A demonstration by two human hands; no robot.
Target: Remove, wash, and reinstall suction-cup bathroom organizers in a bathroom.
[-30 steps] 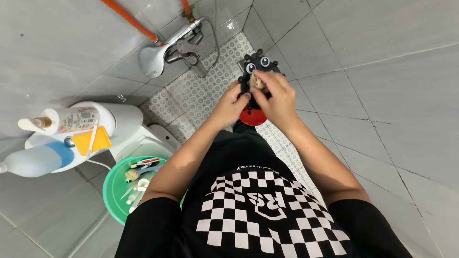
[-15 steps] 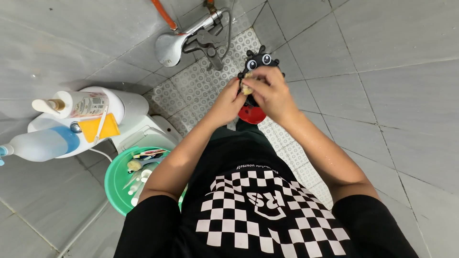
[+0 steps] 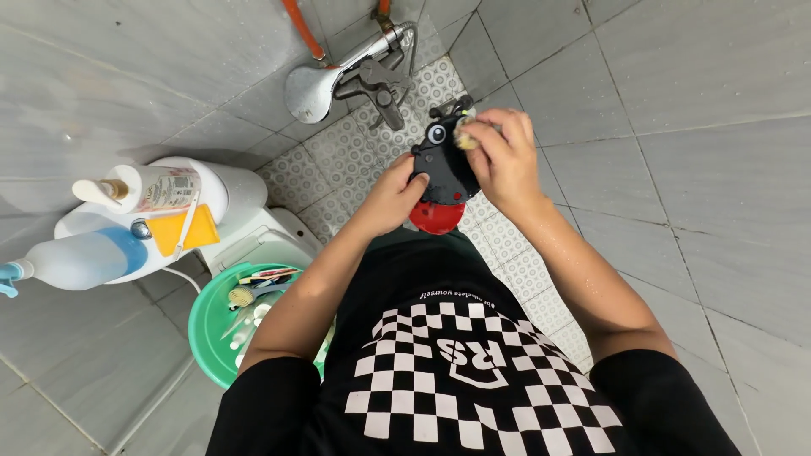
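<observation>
My right hand [image 3: 507,160] pinches a small pale scrubbing pad [image 3: 464,137] against the black-and-red ladybird-shaped plastic holder [image 3: 443,173], which my left hand [image 3: 395,196] grips from below, over the tiled floor. Both forearms look wet, so I judge it could slip. Elbows bent, hands raised at chest height.

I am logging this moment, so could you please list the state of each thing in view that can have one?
Ladybird-shaped holder: held up, tilted, gripped by the left hand.
Small pale scrubber: pinched in the right hand, pressed on the holder's top.
Shower head: no water seen running.
Green basin: holding brushes and small items.
Toilet lid: closed.
Blue bottle: lying on its side.
</observation>
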